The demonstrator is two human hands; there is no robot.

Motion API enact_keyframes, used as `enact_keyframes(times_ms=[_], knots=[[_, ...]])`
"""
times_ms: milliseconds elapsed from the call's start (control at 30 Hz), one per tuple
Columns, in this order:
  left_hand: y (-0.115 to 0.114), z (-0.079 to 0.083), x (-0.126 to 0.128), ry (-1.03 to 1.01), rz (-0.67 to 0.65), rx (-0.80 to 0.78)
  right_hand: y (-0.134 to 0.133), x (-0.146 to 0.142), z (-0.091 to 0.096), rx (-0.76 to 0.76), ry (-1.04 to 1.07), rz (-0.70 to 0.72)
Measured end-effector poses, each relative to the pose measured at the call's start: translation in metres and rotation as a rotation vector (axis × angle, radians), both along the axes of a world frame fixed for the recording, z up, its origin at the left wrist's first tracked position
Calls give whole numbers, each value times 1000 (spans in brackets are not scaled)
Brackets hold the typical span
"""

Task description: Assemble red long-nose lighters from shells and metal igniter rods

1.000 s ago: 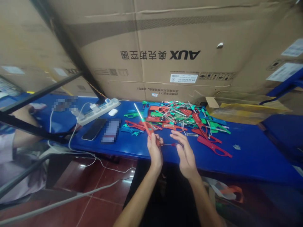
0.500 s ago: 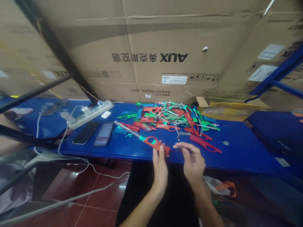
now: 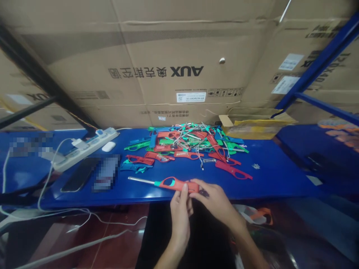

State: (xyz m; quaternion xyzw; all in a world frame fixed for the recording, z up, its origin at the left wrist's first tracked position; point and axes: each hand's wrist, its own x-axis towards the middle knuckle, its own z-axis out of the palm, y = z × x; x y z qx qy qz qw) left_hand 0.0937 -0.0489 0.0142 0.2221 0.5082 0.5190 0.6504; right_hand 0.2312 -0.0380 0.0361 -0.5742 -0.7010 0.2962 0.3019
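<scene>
One red lighter (image 3: 179, 185), clasped in left grip (image 3: 181, 211), rear end (image 3: 193, 187) pinched by right grip (image 3: 217, 203)

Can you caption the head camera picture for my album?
Left hand holds a red lighter, right hand at its end, near a colourful pile.

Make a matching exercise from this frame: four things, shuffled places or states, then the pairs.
1. nearest orange lighter
2. power strip
3. yellow-banded carton
4. black phone

A. right of the parts pile
B. lying flat, screen dark
C. gripped by the left hand
D. has plugs in it

Pairs: 1-C, 2-D, 3-A, 4-B
</scene>
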Motion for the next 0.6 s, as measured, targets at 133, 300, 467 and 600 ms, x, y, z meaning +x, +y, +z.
enact_keyframes(times_ms=[133, 300, 467, 600], knots=[[-11, -9, -26, 317, -296, 197, 1, 6, 1, -35, -54, -15], [7, -4, -46, 745, -343, 801, 9, 23, 4, -72, 28, 6], [54, -5, -47, 886, -492, 1058, 18, 26, -3, -76, -2, 29], [74, -16, -44, 914, -580, 1084, 23, 28, -5, -118, 16, -6]])
